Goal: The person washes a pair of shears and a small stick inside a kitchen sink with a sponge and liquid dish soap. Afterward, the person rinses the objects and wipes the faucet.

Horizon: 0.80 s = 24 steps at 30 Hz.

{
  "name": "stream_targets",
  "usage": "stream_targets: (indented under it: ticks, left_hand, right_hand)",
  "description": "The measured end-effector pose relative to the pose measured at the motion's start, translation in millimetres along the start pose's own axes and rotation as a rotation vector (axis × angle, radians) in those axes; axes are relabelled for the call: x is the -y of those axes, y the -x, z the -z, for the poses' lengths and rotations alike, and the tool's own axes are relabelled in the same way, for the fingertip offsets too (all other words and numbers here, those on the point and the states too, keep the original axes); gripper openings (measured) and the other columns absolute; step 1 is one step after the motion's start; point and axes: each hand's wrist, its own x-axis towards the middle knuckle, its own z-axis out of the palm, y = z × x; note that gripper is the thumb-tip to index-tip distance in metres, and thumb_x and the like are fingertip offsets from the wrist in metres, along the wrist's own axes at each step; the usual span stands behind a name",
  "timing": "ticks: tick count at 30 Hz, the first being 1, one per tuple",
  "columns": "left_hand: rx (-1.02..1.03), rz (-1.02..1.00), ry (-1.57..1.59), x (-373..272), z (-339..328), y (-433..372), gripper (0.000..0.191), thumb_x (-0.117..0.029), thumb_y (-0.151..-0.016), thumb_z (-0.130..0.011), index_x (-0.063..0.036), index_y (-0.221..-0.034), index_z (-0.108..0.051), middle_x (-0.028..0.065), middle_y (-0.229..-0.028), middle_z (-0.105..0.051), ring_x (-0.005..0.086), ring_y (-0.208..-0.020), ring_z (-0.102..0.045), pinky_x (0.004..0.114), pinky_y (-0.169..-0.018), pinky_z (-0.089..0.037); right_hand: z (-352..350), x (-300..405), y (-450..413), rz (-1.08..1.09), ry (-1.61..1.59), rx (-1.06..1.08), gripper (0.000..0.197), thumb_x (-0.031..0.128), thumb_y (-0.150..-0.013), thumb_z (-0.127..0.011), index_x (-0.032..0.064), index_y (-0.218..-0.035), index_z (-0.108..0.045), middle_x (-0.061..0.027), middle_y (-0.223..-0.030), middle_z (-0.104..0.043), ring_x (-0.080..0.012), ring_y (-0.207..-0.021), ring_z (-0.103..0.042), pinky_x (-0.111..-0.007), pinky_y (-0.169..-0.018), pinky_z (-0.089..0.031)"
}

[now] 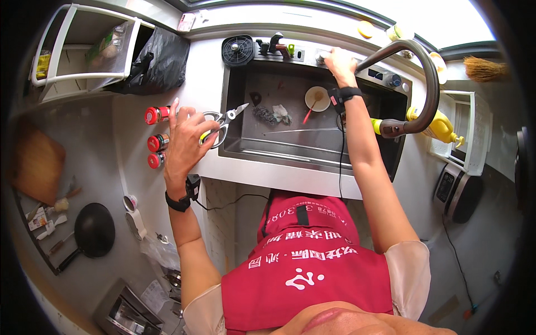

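My left hand point(188, 136) is at the left rim of the dark kitchen sink point(293, 148), its fingers at the handles of a pair of kitchen scissors point(230, 116); the blades point over the basin. Whether the fingers grip the handles cannot be made out. My right hand point(341, 67) reaches to the sink's back ledge, over a small fitting beside the base of the curved faucet point(429, 79); its fingertips are partly hidden. In the basin are a white bowl point(322, 93), a red-handled utensil point(309, 114), a steel-wool scrubber point(264, 114) and a crumpled whitish cloth or scrap point(280, 111).
Red-lidded jars point(157, 143) stand left of my left hand. A black plastic bag point(161, 63) and a white rack point(88, 79) are at the back left. A yellow pump bottle point(437, 125) lies right of the sink. The faucet arches over the right side. Cables hang from both wrist devices.
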Motion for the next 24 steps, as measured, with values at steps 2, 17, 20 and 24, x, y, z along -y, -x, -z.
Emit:
stream_targets:
  ticks: [2,17,20,24]
  left_hand:
    - [-0.012,0.006,0.001,1,0,1,0.015,-0.016,-0.08,-0.079,-0.0183,-0.095,-0.077,0.0017,-0.086,-0.065,0.0247,-0.108,-0.055,0.054,-0.122,-0.019]
    - [0.002,0.017,0.024,-5,-3,2,0.016,-0.015,-0.08,-0.079,-0.0189,-0.096,-0.078,0.0017,-0.087,-0.066,0.0242,-0.108,-0.056,0.055,-0.123,-0.018]
    - [0.004,0.022,0.033,-4,-3,2,0.017,-0.015,-0.08,-0.079,-0.019,-0.097,-0.078,0.0018,-0.087,-0.066,0.0243,-0.108,-0.056,0.054,-0.123,-0.018]
    - [0.004,0.024,0.014,-3,-7,3,0.017,-0.015,-0.08,-0.079,-0.0191,-0.097,-0.078,0.0011,-0.088,-0.066,0.0239,-0.107,-0.056,0.053,-0.123,-0.019]
  right_hand:
    - [-6,-9,12,-0.015,0.085,0.012,0.031,0.026,-0.09,-0.052,0.0209,-0.102,-0.08,-0.0128,-0.093,-0.077,-0.0339,-0.096,-0.073,-0.046,-0.085,-0.058]
    - [-14,-20,12,-0.07,-0.013,0.13,0.032,0.029,-0.091,-0.057,0.0174,-0.115,-0.075,-0.0198,-0.108,-0.074,-0.0364,-0.099,-0.072,-0.048,-0.089,-0.056]
    - [-26,-26,20,0.079,-0.47,0.424,0.041,0.03,-0.087,-0.061,0.022,-0.125,-0.074,-0.0144,-0.07,-0.065,-0.0195,-0.069,-0.064,-0.035,-0.069,-0.052]
    - [-18,5,29,0.221,-0.534,0.25,0.052,0.026,-0.086,-0.06,0.0309,-0.137,-0.065,-0.0145,-0.079,-0.068,-0.0222,-0.072,-0.065,-0.036,-0.071,-0.052]
